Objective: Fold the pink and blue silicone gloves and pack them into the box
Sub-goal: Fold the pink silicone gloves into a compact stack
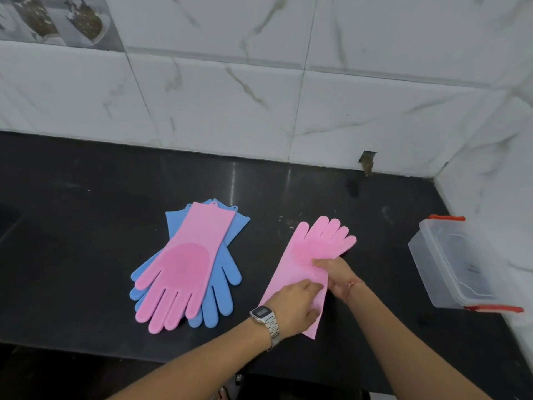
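Note:
A pink silicone glove (313, 249) lies on the black counter with its fingers pointing away from me. My left hand (297, 306) presses on its cuff end near the front. My right hand (336, 274) pinches the glove's right edge at the palm, just beside the bristle patch. To the left sits a pile: another pink glove (184, 264) lies on top of blue gloves (222, 290), fingers pointing toward me. A clear plastic box (452, 264) with red clips stands open at the right edge.
The black counter (86, 226) meets a white marble-tiled wall at the back and on the right. A chipped hole (367, 161) shows at the wall's base. The counter's front edge runs just below my wrists.

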The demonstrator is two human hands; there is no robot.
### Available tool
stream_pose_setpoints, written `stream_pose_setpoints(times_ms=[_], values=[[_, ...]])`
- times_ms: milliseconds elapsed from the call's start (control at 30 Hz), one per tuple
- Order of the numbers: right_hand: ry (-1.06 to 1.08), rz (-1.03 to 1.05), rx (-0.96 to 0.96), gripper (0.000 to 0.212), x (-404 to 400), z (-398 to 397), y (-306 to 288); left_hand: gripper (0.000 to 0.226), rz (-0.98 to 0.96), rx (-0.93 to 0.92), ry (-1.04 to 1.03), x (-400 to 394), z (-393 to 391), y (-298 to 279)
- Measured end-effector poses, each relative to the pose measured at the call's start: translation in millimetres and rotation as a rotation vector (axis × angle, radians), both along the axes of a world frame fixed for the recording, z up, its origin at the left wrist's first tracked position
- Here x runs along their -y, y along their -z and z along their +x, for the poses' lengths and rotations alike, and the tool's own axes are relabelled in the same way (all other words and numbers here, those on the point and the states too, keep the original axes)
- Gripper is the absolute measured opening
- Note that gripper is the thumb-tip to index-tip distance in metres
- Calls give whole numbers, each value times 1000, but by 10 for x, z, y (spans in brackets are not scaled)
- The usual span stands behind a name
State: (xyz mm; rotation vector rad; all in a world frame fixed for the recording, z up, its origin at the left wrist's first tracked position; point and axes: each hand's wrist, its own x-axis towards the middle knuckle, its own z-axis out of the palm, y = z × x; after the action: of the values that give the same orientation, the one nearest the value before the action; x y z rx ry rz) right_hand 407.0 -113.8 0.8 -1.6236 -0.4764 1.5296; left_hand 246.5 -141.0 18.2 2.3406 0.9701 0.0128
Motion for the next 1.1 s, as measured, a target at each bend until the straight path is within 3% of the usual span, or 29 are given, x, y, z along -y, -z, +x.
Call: stream_pose_setpoints(times_ms=[167, 367, 533, 733, 1100], values=[[-143, 32, 374, 38, -97, 245, 21, 39, 165, -26, 13, -31, -120, 192], [-11, 78, 853, 65, -187, 350, 129, 46, 104, -123, 40, -4, -112, 310], [-347, 135, 1404, 69, -75, 301, 294, 45, 99, -43, 72, 20, 2, 355], [-655, 180, 1466, 68, -181, 182, 490, 44, 140, -5, 72, 62, 101, 383], [-538, 193, 1527, 64, -25, 235, 671, 46, 165, -14, 83, 123, 123, 357]])
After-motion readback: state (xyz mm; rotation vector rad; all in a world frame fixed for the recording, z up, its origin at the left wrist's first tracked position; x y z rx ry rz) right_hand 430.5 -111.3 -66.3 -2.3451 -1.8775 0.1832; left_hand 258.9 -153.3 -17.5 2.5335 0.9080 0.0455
